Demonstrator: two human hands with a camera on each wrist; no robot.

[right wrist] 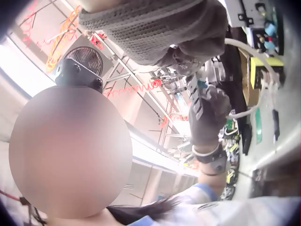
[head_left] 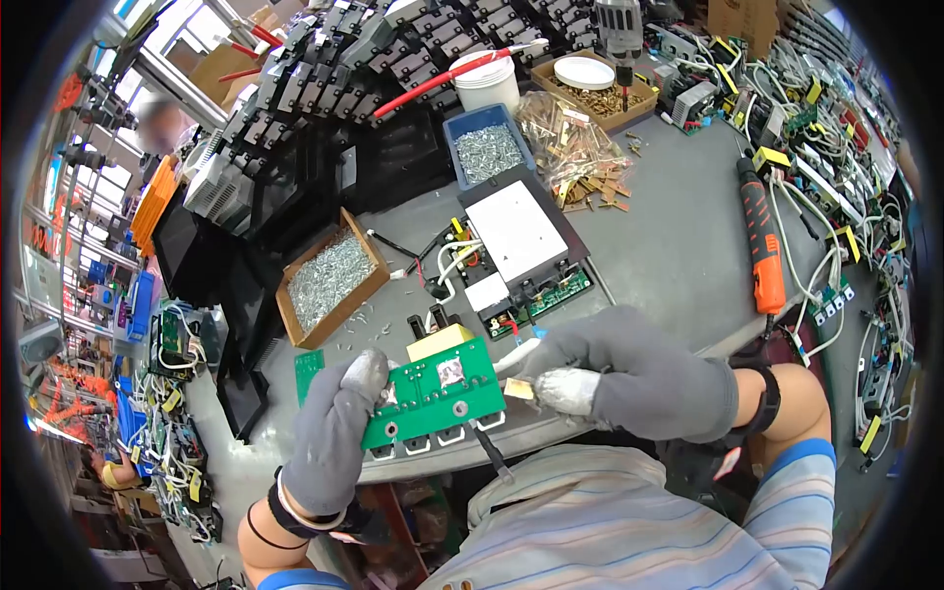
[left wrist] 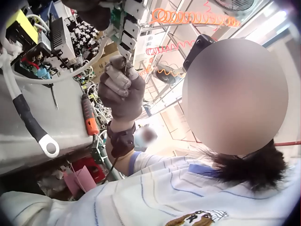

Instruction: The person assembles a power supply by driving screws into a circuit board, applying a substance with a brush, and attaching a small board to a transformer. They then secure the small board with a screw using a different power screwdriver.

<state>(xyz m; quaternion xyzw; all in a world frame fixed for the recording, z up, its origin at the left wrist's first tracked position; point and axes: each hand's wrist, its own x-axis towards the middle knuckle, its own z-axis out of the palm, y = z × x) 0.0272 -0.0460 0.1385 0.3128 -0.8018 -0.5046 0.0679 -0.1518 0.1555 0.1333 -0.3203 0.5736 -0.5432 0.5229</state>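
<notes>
My left hand, in a grey glove, grips the left edge of a green circuit board held tilted over the table's front edge. A yellow block shows behind the board's top, and white-framed terminals line its lower edge. The gloved right hand pinches a small brass-coloured plate between thumb and fingers, close to the board's right edge. A black-sleeved cable hangs below the board; in the left wrist view its ring lug shows. Fingers partly hide the board's left end.
Behind the board lies a wired unit with a white top. A cardboard box of screws, a blue bin of screws and a bag of brass pieces stand farther back. An orange electric screwdriver lies right, beside heaped wired boards.
</notes>
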